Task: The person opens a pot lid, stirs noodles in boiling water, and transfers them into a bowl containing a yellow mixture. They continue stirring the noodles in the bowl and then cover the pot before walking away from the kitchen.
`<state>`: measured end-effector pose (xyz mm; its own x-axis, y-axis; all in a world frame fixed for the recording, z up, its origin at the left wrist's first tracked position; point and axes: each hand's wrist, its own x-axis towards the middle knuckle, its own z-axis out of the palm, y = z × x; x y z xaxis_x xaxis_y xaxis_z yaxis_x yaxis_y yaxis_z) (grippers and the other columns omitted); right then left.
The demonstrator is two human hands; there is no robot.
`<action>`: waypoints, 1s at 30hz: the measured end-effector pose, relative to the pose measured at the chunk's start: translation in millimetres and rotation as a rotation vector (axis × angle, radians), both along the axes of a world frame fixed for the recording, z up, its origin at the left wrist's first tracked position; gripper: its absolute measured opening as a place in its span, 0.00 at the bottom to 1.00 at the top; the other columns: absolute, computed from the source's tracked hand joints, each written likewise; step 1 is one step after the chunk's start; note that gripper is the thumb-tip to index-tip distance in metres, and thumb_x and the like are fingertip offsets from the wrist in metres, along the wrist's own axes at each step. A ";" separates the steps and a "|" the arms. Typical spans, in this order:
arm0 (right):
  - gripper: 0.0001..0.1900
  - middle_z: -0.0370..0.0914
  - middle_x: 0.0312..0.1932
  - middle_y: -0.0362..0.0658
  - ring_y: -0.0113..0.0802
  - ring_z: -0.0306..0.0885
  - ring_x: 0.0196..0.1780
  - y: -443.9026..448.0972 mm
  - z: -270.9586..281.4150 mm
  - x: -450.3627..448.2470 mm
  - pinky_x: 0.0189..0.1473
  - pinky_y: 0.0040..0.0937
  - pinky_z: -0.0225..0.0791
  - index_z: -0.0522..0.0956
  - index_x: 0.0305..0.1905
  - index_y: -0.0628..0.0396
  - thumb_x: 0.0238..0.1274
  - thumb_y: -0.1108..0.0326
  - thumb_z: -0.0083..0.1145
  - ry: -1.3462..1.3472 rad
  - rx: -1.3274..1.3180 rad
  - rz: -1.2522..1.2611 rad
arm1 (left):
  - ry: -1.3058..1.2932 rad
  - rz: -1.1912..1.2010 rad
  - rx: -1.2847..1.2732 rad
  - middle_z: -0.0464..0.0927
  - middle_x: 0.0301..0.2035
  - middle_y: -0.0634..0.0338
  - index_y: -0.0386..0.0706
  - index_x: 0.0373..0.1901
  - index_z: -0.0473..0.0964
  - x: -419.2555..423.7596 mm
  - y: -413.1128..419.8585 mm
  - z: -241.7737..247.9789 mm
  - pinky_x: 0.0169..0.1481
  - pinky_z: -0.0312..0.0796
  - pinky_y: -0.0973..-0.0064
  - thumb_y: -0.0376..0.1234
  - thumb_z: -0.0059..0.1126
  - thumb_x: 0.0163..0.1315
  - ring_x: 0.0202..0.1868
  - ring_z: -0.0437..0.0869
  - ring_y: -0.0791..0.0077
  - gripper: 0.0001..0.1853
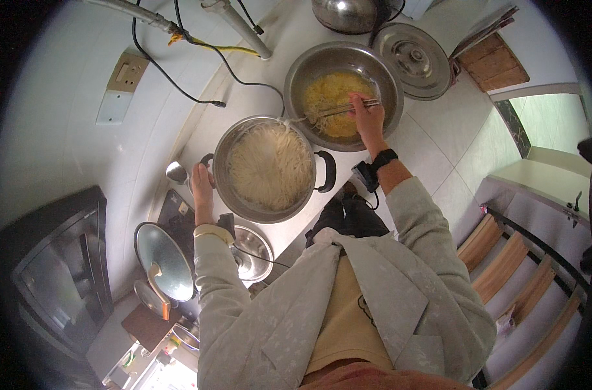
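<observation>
My left hand (pixel 203 187) grips the left handle of a two-handled metal pot (pixel 217 195). Pale cooked noodles (pixel 269 165) fill the pot, and a few strands trail over its upper right rim. In my right hand (pixel 368 119) is a pair of metal chopsticks (pixel 336 109), their tips down in a wide steel basin (pixel 296 87). Yellow liquid, perhaps beaten egg, with some solid bits (pixel 335 87) covers the basin's bottom. The pot's black right handle (pixel 326 170) is untouched. Pot and basin stand side by side on a white counter.
A round metal lid (pixel 413 61) lies right of the basin, below a steel vessel (pixel 347 17). Loose black cables (pixel 193 97) cross the counter near the wall. To the left are a glass pan lid (pixel 164 261), a steel bowl (pixel 252 253) and a ladle (pixel 176 173).
</observation>
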<state>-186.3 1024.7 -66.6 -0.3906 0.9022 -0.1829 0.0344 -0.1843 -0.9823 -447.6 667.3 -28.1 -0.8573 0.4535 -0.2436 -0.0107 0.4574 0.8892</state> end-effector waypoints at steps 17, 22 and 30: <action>0.07 0.75 0.26 0.43 0.31 0.75 0.25 -1.6 -3.8 0.6 0.29 0.28 0.77 0.76 0.35 0.60 0.56 0.69 0.60 0.389 -0.602 -0.346 | -0.052 0.045 -0.031 0.61 0.16 0.68 0.42 0.37 0.70 -0.2 4.2 3.5 0.21 0.55 0.80 0.46 0.38 0.71 0.17 0.62 0.83 0.18; 0.07 0.75 0.28 0.42 0.30 0.76 0.29 2.1 21.2 11.3 0.33 0.28 0.77 0.76 0.37 0.60 0.59 0.67 0.59 0.472 -0.585 -0.323 | 0.000 -0.004 -0.010 0.61 0.16 0.68 0.42 0.36 0.70 -0.6 3.0 1.9 0.21 0.55 0.80 0.45 0.38 0.71 0.17 0.61 0.83 0.17; 0.08 0.77 0.34 0.42 0.26 0.77 0.33 -13.4 133.6 10.2 0.35 0.28 0.78 0.77 0.42 0.59 0.63 0.67 0.54 0.529 -0.227 -0.126 | 0.041 -0.016 -0.008 0.62 0.16 0.68 0.41 0.34 0.70 -0.2 3.7 2.8 0.23 0.55 0.79 0.44 0.38 0.71 0.18 0.62 0.82 0.17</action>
